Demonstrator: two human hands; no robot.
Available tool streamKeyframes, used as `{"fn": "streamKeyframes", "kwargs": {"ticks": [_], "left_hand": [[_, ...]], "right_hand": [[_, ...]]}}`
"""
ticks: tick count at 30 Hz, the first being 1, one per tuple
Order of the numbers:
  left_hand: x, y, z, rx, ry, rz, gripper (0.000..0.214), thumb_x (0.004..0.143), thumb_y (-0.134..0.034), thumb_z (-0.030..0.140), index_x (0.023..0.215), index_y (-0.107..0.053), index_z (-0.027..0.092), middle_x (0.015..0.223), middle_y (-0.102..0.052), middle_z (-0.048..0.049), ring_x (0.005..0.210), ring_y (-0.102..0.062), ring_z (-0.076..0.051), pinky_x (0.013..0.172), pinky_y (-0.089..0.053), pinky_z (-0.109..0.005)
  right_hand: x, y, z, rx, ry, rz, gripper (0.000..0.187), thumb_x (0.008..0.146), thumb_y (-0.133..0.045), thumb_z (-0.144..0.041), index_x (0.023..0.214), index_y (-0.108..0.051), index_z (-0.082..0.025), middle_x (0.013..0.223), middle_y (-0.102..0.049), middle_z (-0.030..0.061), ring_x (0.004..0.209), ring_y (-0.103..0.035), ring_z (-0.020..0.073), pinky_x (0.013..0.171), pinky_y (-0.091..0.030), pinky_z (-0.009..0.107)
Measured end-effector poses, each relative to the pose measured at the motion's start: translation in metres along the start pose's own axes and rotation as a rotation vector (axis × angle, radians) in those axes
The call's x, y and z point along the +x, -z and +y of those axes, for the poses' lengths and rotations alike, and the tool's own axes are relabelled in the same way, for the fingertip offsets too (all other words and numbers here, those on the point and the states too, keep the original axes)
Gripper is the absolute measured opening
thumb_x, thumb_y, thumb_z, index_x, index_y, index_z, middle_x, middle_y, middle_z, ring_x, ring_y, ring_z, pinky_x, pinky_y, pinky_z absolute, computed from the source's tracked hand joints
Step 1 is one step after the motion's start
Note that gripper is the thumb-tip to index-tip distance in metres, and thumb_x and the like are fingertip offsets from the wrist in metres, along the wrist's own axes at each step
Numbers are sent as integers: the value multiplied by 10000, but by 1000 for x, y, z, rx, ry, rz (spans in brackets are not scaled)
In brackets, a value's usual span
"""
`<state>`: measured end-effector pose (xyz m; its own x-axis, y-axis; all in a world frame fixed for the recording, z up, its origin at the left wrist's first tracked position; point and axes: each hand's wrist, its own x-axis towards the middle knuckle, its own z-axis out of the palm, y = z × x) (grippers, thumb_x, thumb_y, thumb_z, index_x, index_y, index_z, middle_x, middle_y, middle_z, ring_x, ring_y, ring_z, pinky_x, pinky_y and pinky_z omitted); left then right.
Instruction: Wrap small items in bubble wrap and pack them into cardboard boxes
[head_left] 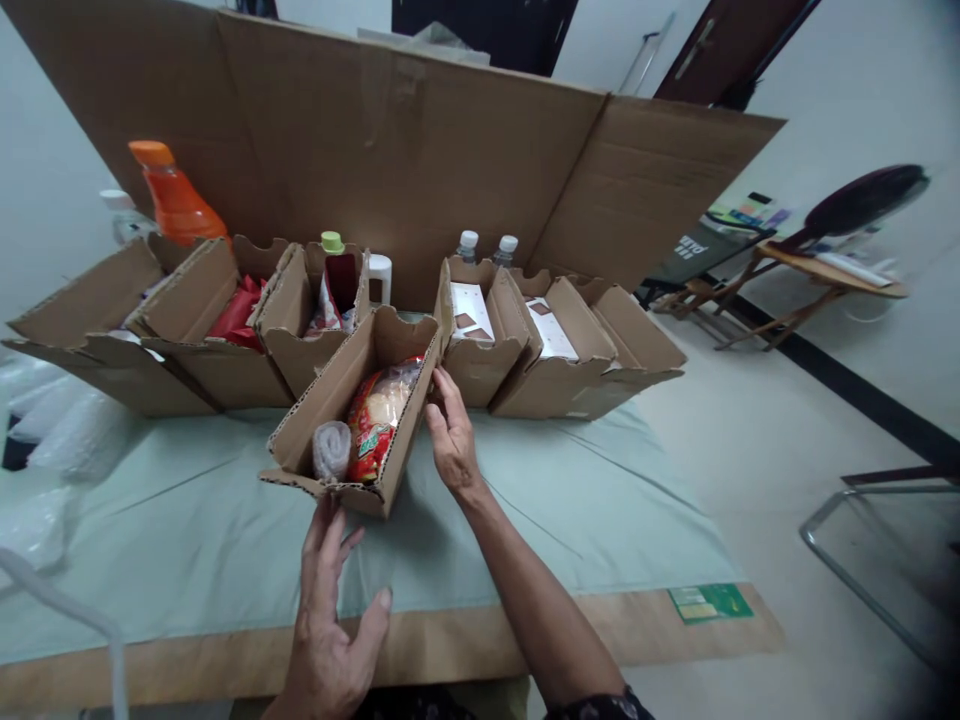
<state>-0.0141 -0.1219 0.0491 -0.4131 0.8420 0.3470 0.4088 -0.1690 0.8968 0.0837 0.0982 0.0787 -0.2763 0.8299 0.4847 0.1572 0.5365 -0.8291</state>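
Open cardboard box [324, 400] sits angled on green cloth [562, 500], holding a snack packet [375, 415].

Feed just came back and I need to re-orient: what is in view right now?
front cardboard box: 1, brown, mid-table, by the hands
snack packet: 1, red and yellow, inside the front box
roll: 1, white, inside it, near end
rear cardboard boxes: about six, brown, row behind
orange bottle: 1, orange, behind the left boxes
white-capped bottles: 2, clear, behind the right boxes
cardboard sheet: 1, brown, upright at the back
cloth: 1, pale green, covering the table
left hand: 1, open, fingertips at the box's near end
right hand: 1, open, against the box's right wall
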Motion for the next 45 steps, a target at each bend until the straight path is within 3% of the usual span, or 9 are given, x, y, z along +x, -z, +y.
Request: {"fn": "streamKeyframes", "kwargs": {"ticks": [8,13,19,23,28,32,39,41,45], "left_hand": [[17,-20,5,15,-36,-37,758,938,-569,177,1613,-270,352,1706,-197,-109,1474,-431,-328,1095,-534,-483],[67,-50,0,10,-60,-62,767,904,-594,177,1596,-301,332,1689,-207,-127,1483,-416,-343,1118,-502,-521],[132,-84,-24,21,-26,-93,730,834,-634,204,1531,-421,239,1692,-217,-162,1546,-300,-356,1199,-382,-559],[147,-90,-29,16,3,-113,723,813,-628,216,1512,-449,199,1678,-264,-189,1539,-322,-349,1200,-379,-555],[112,-63,-25,46,15,-234,578,841,-609,217,1418,-579,212,1643,-378,-158,1487,-430,-323,1177,-426,-524],[63,-16,-30,119,63,-192,396,883,-589,252,1260,-702,218,1501,-570,-149,1368,-575,-314,1095,-522,-510],[32,49,-38,158,127,-43,292,924,-592,337,1142,-750,225,1346,-689,-134,1162,-709,-293,968,-609,-456],[31,56,-40,142,127,-9,298,924,-594,358,1139,-752,226,1320,-704,-132,1070,-741,-278,893,-636,-427],[27,71,-45,110,140,63,281,912,-606,382,1082,-764,224,1261,-733,-125,983,-754,-257,820,-644,-391]], "right_hand": [[-12,3,19,82,-108,42,521,1024,-434,-513,1426,-574,-213,1517,-566,104,1421,-506,248,1214,-370,445],[-29,6,50,12,-327,127,445,962,-493,-469,1217,-679,-156,1213,-743,147,1140,-683,276,1020,-521,434],[-28,3,54,-7,-339,149,360,923,-513,-374,1168,-682,-172,1089,-764,117,959,-710,244,878,-564,376],[-28,2,52,-13,-320,141,344,901,-533,-354,1148,-690,-173,1089,-762,112,942,-712,227,843,-572,344],[-29,7,36,-23,-279,111,276,905,-521,-332,1024,-723,-187,973,-782,88,877,-715,219,816,-571,339],[-17,5,-14,-6,-161,1,278,949,-517,-315,1106,-710,-193,954,-783,69,866,-717,195,821,-567,313],[73,-51,-100,-394,72,-391,670,930,-540,-228,1577,-371,-184,831,-749,19,772,-705,221,834,-550,352],[97,-71,-105,-574,21,-433,644,916,-570,-219,1540,-425,-166,827,-757,47,819,-718,265,851,-543,387],[111,-92,-100,-691,-62,-393,265,944,-541,-190,1156,-700,-204,882,-772,82,885,-725,273,847,-523,359]]}}
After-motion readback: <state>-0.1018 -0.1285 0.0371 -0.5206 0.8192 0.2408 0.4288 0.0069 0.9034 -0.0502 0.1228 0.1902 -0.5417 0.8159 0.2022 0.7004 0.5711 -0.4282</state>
